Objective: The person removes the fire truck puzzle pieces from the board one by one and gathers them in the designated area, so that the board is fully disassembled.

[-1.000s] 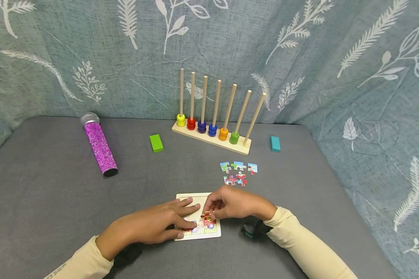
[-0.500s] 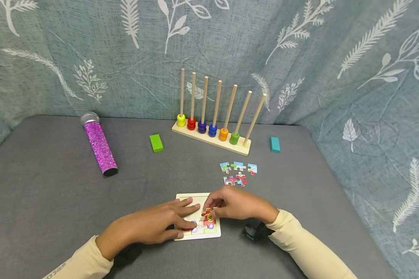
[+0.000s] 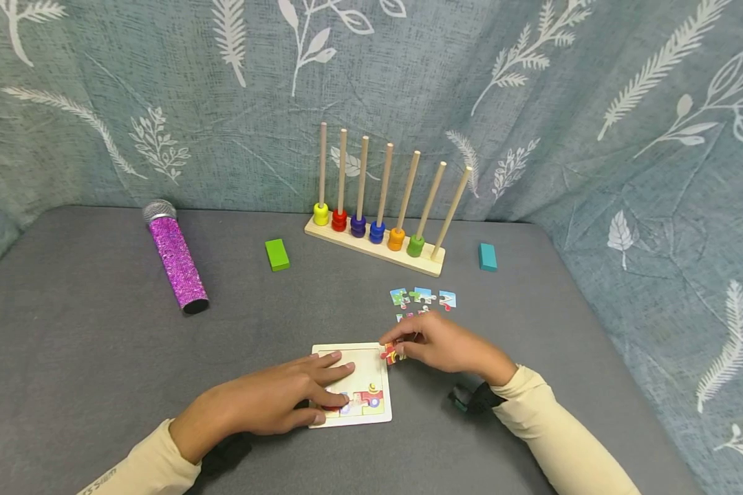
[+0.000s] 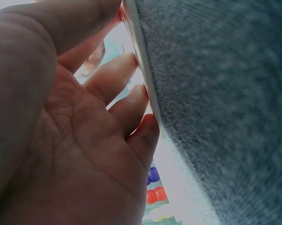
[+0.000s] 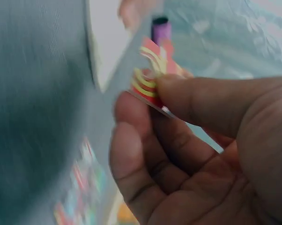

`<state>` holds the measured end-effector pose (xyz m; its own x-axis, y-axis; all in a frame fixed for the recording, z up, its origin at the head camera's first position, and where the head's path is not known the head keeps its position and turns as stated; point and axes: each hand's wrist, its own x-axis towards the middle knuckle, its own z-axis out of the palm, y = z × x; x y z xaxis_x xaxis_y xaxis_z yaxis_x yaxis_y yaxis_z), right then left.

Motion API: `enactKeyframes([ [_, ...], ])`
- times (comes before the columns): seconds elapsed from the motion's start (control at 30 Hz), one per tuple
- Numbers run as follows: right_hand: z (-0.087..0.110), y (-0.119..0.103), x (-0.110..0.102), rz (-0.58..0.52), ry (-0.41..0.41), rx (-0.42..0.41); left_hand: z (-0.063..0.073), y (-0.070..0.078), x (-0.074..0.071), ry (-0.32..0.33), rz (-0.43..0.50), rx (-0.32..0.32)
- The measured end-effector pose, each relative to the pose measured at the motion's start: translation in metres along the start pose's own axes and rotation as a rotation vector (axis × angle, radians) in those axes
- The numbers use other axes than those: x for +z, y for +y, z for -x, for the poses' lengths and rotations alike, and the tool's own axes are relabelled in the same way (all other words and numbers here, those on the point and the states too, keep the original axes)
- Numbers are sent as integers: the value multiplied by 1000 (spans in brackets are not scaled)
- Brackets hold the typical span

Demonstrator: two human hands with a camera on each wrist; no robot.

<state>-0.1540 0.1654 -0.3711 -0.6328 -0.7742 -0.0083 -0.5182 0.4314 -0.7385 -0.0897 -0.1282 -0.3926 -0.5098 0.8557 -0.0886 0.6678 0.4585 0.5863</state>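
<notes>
A red and yellow puzzle piece [image 5: 149, 77] is pinched between the thumb and fingers of my right hand [image 3: 452, 344], just off the right edge of the puzzle tray [image 3: 362, 352]. My left hand [image 3: 272, 395] lies over the tray's left side, its fingers spread on the board. Along the tray's lower edge, joined puzzle pieces [image 3: 371, 401] show beside the left thumb and index finger; part of that row is hidden under the hand. In the left wrist view, the left fingertips [image 4: 140, 93] touch the tray's surface.
Several loose puzzle pieces [image 3: 424, 295] lie beyond my right hand, which partly covers the nearer ones. Farther back stands a wooden peg stand [image 3: 371, 246] with coloured beads. A green block [image 3: 277, 255], a teal block [image 3: 487, 257] and a purple glittery microphone [image 3: 178, 265] lie around it.
My right hand has lifted the red and yellow piece from above the joined row and carried it right and away, past the tray's edge. The left hand has stayed put.
</notes>
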Motion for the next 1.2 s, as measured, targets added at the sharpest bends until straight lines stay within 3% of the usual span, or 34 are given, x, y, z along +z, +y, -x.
enactKeyframes([
  [0.2, 10, 11, -27, -32, 113, 79, 3, 0, -2, 13, -8, 29],
  [0.73, 26, 31, -54, -24, 145, 198, 2, 1, -6, -2, 29, 19],
  [1.0, 30, 49, -58, -51, 158, 204, 3, 1, -6, 4, 20, 25],
  [1.2, 32, 58, -59, -43, 181, 264, 3, 1, -5, 2, 22, 19],
])
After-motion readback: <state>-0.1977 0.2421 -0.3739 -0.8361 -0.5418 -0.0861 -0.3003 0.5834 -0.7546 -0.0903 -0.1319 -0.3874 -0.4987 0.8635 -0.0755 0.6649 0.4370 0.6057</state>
